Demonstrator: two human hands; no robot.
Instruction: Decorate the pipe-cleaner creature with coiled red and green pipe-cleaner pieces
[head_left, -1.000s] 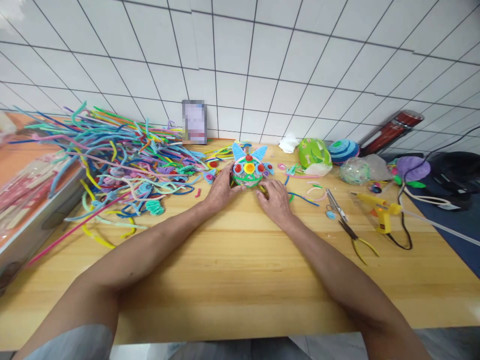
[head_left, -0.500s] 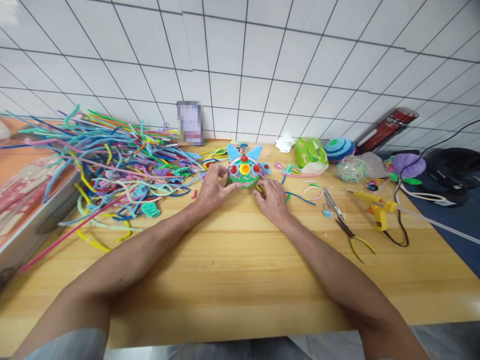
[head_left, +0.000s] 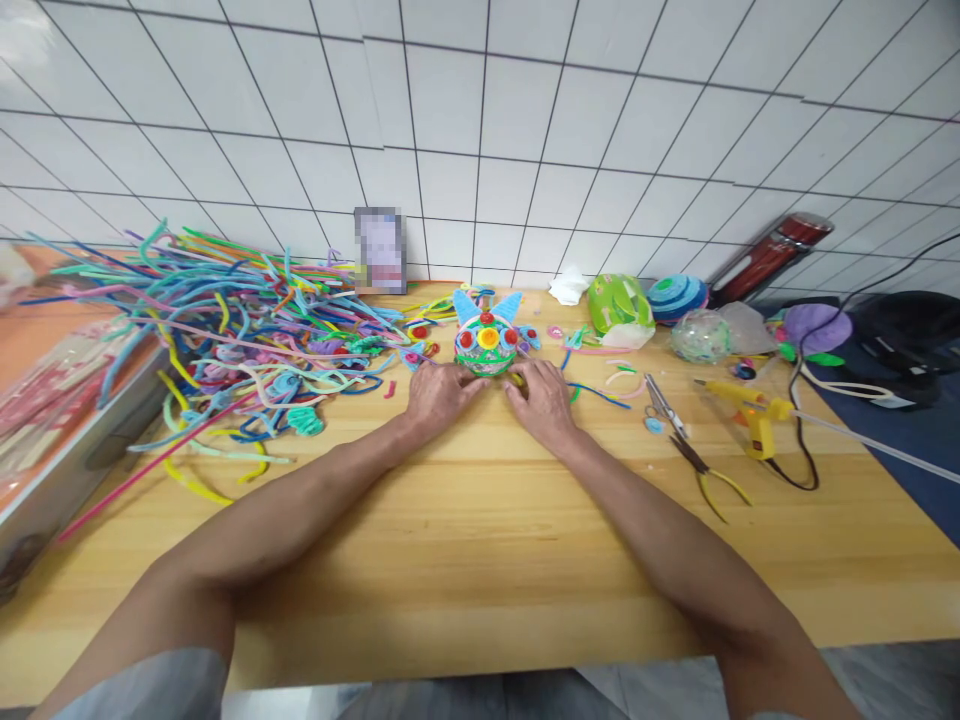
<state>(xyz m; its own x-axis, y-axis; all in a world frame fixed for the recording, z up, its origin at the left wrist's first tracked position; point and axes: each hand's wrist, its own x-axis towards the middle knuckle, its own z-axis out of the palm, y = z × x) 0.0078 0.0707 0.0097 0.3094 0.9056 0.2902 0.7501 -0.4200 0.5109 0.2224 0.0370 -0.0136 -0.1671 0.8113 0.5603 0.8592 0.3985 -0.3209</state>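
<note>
A pipe-cleaner ornament (head_left: 486,355) stands upright near the middle of the table. It is a round body with green bands, two blue pointed ears and red and yellow rosettes on its front. At its lower left, my left hand (head_left: 442,393) is closed, with thumb and fingertips against the base. My right hand (head_left: 544,400) curls at the lower right edge, fingers bent together. A small yellow bit shows by the right fingertips, too small to name. Part of the ornament's base is hidden behind both hands.
A heap of coloured pipe cleaners (head_left: 277,320) covers the left side. On the right lie scissors (head_left: 664,405), pliers (head_left: 701,470) and a yellow glue gun (head_left: 750,412) with its cord. A phone (head_left: 380,250) leans on the tiled wall; a green packet (head_left: 621,310) stands behind.
My left hand has moved down from the ornament's left side to its lower front edge, its fingers drawn in. My right hand and the ornament have hardly moved.
</note>
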